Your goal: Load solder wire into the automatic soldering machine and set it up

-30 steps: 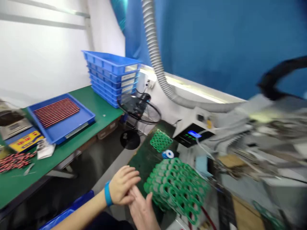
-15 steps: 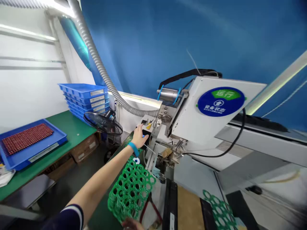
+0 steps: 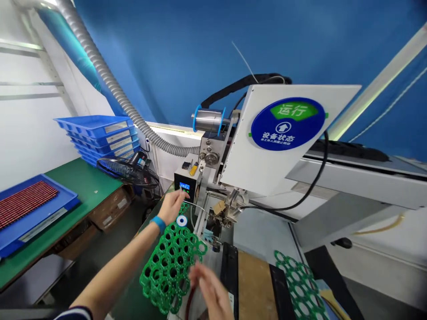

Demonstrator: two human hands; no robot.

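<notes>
My left hand [image 3: 171, 206], with a blue wristband [image 3: 159, 224], is just in front of a black control box [image 3: 185, 187] with a lit blue display. Its fingers stretch toward the box's front, and nothing shows in them; whether they touch it cannot be made out. My right hand [image 3: 213, 291], smeared by motion, is low in the view with extended fingers and nothing visible in them. It is beside a stack of green ring-patterned panels [image 3: 167, 266] and over red-handled pliers [image 3: 190, 300], which are partly hidden. A small white-and-blue spool [image 3: 182, 221] lies at the stack's far end.
A white machine head [image 3: 240, 151] with a wire spool [image 3: 209, 120] and metal tip assembly [image 3: 227, 211] stands ahead. A brown-topped fixture [image 3: 256, 284] and more green panels [image 3: 298, 282] are at right. Left are a fan [image 3: 128, 171], stacked blue trays [image 3: 100, 133] and a green bench [image 3: 80, 178].
My left hand has drawn back from the control box, uncovering its display. My right hand has risen further into view from the bottom edge. The whole view has shifted.
</notes>
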